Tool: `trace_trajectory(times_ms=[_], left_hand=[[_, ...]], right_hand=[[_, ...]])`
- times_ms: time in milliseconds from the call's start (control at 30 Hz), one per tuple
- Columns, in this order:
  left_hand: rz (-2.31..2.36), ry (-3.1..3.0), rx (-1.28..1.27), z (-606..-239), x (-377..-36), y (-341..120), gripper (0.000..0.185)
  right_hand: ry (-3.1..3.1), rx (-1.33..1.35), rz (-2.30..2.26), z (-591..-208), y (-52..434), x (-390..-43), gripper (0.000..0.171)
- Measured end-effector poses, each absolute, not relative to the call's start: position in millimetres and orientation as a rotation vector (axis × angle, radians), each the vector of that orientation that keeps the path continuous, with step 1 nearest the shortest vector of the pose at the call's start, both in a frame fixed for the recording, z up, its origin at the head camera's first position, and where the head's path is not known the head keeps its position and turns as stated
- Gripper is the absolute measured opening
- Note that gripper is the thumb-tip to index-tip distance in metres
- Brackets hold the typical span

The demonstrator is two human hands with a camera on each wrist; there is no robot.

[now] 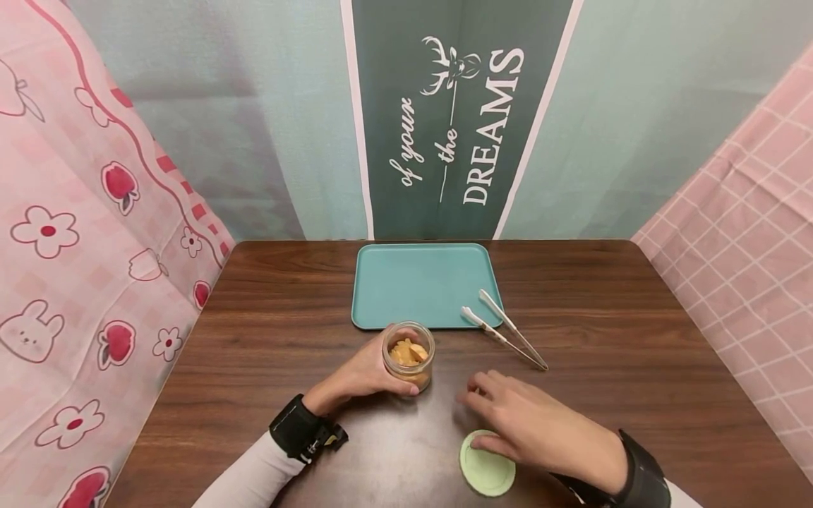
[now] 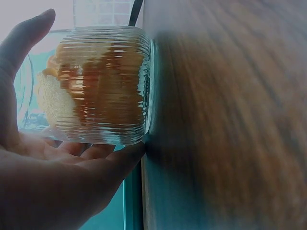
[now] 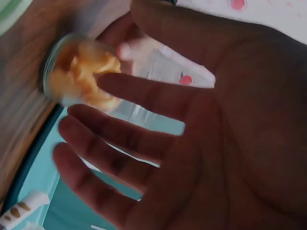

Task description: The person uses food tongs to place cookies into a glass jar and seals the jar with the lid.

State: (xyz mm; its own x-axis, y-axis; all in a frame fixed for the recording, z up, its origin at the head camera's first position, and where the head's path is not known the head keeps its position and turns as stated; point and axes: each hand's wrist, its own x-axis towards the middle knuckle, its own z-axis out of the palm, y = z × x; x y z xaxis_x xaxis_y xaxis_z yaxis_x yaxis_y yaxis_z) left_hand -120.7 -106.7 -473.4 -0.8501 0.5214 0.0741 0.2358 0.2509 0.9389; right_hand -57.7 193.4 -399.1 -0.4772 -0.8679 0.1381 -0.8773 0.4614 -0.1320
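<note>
While left fingers (image 1: 396, 384) grip the jar (image 1: 408, 354), right fingers (image 1: 484, 395) hover spread above the table (image 1: 635, 331).

Ribbed glass jar (image 1: 408, 355) of golden snacks, upright, lidless, green lid (image 1: 485, 471) flat on table nearby

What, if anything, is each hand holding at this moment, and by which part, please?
The left hand grips the open glass jar around its ribbed side wall. The right hand holds nothing; it hovers open over the green lid.
</note>
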Motion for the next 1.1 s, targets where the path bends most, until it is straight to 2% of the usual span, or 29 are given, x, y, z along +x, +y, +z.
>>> trace_trajectory(times_ms=[233, 700, 1100], left_hand=[[1.651, 2.249, 0.709, -473, -121, -106, 0.078], [1.637, 2.266, 0.710, -475, -121, -107, 0.079], [1.631, 2.263, 0.725, -475, -122, -107, 0.078]], right_hand=[[-2.829, 1.709, 0.137, -402, 187, -47, 0.060], [-2.902, 1.679, 0.106, -409, 183, -35, 0.093], [-3.085, 1.656, 0.056, -435, 172, -31, 0.086]])
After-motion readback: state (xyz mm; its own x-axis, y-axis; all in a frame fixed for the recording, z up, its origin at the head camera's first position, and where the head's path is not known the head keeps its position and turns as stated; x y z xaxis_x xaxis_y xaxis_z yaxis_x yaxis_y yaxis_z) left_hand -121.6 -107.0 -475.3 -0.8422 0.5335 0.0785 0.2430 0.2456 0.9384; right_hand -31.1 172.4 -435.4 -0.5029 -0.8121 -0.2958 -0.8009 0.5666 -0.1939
